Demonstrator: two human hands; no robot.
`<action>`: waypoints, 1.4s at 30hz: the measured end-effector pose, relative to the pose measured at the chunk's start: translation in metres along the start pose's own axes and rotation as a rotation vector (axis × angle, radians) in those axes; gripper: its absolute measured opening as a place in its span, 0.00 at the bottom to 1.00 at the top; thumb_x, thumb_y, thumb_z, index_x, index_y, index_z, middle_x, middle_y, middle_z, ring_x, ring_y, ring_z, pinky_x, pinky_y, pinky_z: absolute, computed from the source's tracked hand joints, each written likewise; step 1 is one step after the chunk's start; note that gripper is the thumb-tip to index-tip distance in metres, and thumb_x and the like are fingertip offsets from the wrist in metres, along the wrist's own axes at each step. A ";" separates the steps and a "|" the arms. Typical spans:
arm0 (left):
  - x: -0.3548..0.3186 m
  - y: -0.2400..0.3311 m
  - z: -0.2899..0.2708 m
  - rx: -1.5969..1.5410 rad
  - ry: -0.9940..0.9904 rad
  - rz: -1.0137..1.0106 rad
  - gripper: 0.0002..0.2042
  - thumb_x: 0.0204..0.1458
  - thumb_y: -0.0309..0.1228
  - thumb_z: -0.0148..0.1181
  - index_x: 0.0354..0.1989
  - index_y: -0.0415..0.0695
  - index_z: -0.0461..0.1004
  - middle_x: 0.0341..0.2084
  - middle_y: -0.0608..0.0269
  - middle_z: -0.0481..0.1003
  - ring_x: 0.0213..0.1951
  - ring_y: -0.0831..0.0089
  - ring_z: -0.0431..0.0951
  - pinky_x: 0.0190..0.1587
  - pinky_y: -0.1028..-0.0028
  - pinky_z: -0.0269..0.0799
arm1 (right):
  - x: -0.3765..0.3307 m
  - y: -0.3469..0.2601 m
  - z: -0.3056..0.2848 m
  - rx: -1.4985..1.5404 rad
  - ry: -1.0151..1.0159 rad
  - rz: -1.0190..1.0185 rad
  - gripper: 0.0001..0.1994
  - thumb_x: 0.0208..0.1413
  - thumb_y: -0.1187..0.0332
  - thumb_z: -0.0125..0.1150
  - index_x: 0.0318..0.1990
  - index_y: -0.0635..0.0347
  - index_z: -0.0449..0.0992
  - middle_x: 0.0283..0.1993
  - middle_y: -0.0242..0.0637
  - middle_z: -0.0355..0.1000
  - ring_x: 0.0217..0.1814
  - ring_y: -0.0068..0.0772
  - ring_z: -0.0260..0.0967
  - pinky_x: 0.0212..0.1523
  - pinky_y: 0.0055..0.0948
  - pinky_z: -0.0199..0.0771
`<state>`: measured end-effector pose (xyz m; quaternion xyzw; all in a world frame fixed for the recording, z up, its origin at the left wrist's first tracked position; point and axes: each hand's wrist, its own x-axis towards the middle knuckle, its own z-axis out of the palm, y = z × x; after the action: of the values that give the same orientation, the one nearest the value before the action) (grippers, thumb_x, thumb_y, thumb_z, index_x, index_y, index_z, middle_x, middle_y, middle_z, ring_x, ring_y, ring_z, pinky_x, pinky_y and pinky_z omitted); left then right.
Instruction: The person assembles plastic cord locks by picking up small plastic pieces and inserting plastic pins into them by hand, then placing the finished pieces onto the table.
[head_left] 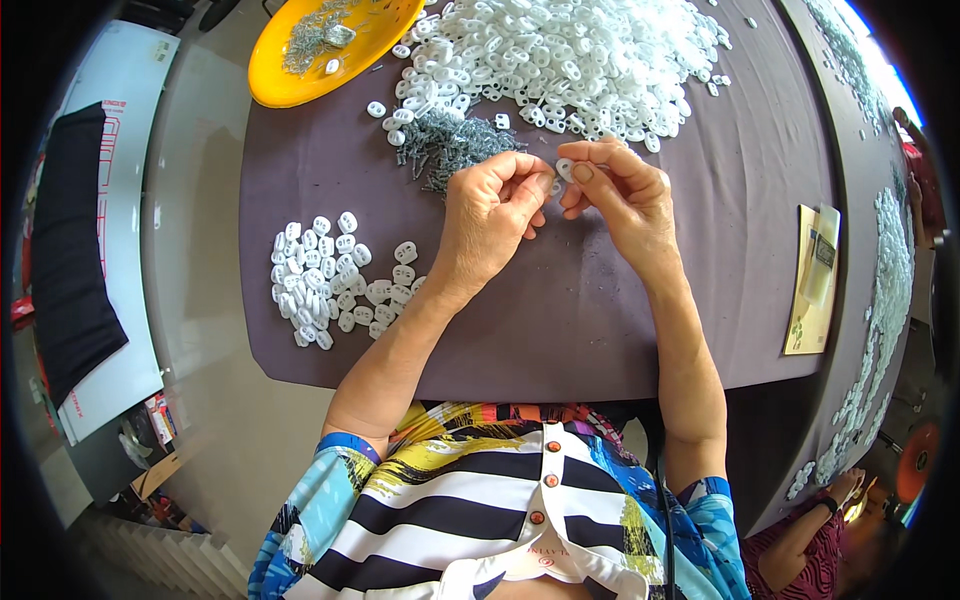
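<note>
Both hands meet over the middle of the brown table. Between the thumb and index finger of my right hand (625, 195) is a small white oval plastic piece (564, 170) with holes in it. My left hand (492, 212) is pinched right beside that piece. Whatever its fingertips grip is too small to make out. Just beyond my left hand lies a heap of small grey metal screws (440, 145). A large mound of white oval pieces (570, 60) spreads behind both hands. Left of my left forearm sits a smaller group of white pieces (318, 275).
A yellow plate (275, 85) with metal bits stands at the table's far left. Toward the right edge lie a yellowish card (803, 325) and a translucent tube-shaped item (821, 258). Another table (850, 190) holds more white pieces. A person's arm (808, 540) shows at lower right.
</note>
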<state>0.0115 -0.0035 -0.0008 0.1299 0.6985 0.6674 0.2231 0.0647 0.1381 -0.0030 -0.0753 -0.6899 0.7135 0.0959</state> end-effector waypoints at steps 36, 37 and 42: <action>0.005 -0.005 -0.003 -0.229 -0.078 -0.058 0.08 0.51 0.26 0.53 0.36 0.34 0.71 0.21 0.61 0.74 0.19 0.79 0.72 0.19 0.81 0.68 | -0.002 0.005 0.005 -0.024 -0.006 0.008 0.09 0.55 0.78 0.48 0.42 0.64 0.72 0.27 0.29 0.69 0.29 0.14 0.66 0.31 0.17 0.71; 0.005 -0.005 -0.003 -0.260 -0.073 -0.052 0.08 0.51 0.26 0.53 0.37 0.34 0.71 0.21 0.60 0.74 0.19 0.78 0.72 0.19 0.81 0.69 | -0.001 0.005 0.005 -0.022 -0.013 0.014 0.10 0.55 0.78 0.48 0.43 0.64 0.72 0.27 0.28 0.69 0.29 0.14 0.66 0.31 0.17 0.71; 0.005 -0.004 -0.002 -0.296 -0.069 -0.092 0.06 0.51 0.25 0.53 0.33 0.34 0.70 0.21 0.59 0.74 0.18 0.78 0.73 0.17 0.81 0.69 | 0.000 0.007 0.002 -0.023 -0.020 -0.012 0.10 0.54 0.79 0.48 0.42 0.65 0.73 0.29 0.29 0.68 0.28 0.15 0.65 0.30 0.18 0.71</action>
<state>0.0066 -0.0032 -0.0055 0.0864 0.5897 0.7473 0.2938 0.0644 0.1355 -0.0097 -0.0651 -0.6995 0.7057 0.0925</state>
